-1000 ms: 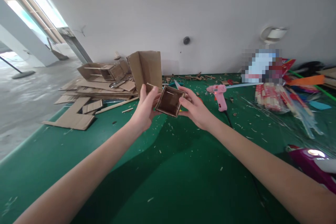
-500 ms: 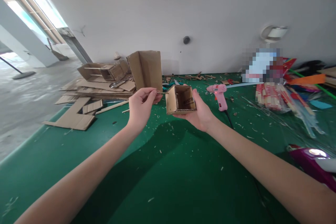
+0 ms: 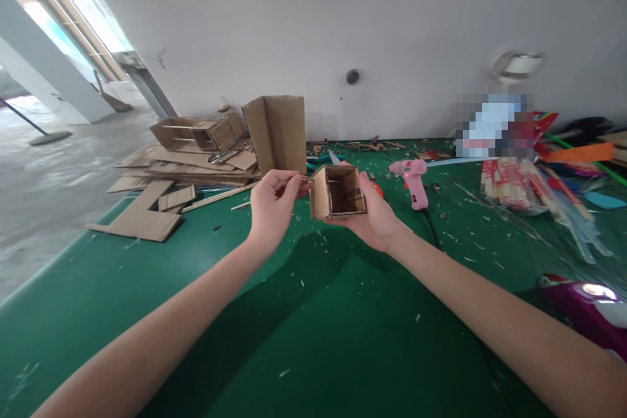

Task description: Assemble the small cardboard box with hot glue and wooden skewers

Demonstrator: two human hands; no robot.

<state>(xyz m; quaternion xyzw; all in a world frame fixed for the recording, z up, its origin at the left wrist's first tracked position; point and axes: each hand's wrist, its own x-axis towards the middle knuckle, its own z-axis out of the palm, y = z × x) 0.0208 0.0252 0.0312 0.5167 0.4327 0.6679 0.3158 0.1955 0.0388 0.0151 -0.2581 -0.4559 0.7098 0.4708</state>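
A small open cardboard box (image 3: 321,194) is held in the middle of the view, its open side facing me and printed marks on an inner wall. My right hand (image 3: 376,219) grips it from the right, thumb on the side wall and fingers underneath. With thumb and forefinger, my left hand (image 3: 278,202) pinches a thin wooden stick (image 3: 307,180) whose far end meets the box's upper left side. Inside, a thin stick shows near the top of the box. Beyond it stands a folded cardboard piece (image 3: 281,130).
A pink glue gun (image 3: 414,181) is on the green table (image 3: 313,339), right of the box. Cardboard sheets (image 3: 196,170) and another cardboard frame (image 3: 181,134) are piled at left. Scissors (image 3: 333,157) lie behind. Bagged sticks (image 3: 509,186) and a purple object (image 3: 580,307) sit at right.
My left hand has come closer to the box, and less of the stick shows between fingers and box. The whole view has shifted slightly.
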